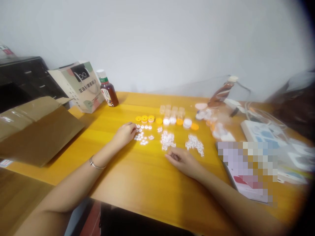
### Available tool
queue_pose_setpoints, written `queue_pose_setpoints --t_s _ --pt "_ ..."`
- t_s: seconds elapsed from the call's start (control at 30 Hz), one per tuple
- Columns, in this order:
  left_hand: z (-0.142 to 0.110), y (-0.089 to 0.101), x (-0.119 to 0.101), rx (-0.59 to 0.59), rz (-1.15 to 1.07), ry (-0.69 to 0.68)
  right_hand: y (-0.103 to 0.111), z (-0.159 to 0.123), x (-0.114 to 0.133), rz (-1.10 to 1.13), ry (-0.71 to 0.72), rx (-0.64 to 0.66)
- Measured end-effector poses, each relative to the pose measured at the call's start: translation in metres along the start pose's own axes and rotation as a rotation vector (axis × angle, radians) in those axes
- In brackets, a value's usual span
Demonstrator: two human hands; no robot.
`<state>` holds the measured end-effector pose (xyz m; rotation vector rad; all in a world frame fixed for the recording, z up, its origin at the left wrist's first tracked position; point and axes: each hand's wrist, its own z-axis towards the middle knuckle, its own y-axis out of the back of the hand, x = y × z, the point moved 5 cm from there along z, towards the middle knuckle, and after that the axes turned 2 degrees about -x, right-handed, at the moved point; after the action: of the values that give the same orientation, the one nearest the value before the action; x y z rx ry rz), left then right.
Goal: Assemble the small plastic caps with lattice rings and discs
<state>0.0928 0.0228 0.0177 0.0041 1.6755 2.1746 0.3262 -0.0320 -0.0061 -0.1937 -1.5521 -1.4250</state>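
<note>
My left hand rests on the yellow table with its fingers curled at the edge of a cluster of small white pieces. A bracelet sits on that wrist. My right hand lies on the table just below two more heaps of white pieces, fingers loosely bent toward the left. Whether either hand pinches a piece is too blurred to see. Behind the heaps stand yellow and orange caps and small clear vials.
A brown bottle and a printed carton stand at the back left. An open cardboard box overhangs the left edge. A tilted bottle, cables, white devices and papers crowd the right side.
</note>
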Motion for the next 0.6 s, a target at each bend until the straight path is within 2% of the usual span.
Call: queue_pose_setpoints --t_s 0.07,0.13,0.23,0.3,0.4,0.6 --pt "-0.002 0.006 -0.009 -0.048 -0.021 -0.036 -0.001 0.000 -0.001 0.002 -0.005 0.003" --pt "-0.007 0.010 -0.027 -0.066 -0.099 -0.160 -0.002 0.000 -0.002 -0.002 -0.009 0.010" --pt "-0.024 0.005 -0.065 0.092 -0.250 -0.443 -0.003 0.000 -0.004 -0.009 -0.010 0.012" --pt "-0.035 -0.003 -0.083 0.199 -0.281 -0.541 -0.003 0.000 -0.004 -0.006 -0.004 0.003" --pt "-0.042 -0.011 -0.093 0.233 -0.241 -0.567 -0.002 0.000 -0.002 0.000 0.005 -0.005" --pt "-0.041 -0.014 -0.090 0.187 -0.176 -0.563 -0.001 0.000 -0.001 0.004 -0.007 0.004"
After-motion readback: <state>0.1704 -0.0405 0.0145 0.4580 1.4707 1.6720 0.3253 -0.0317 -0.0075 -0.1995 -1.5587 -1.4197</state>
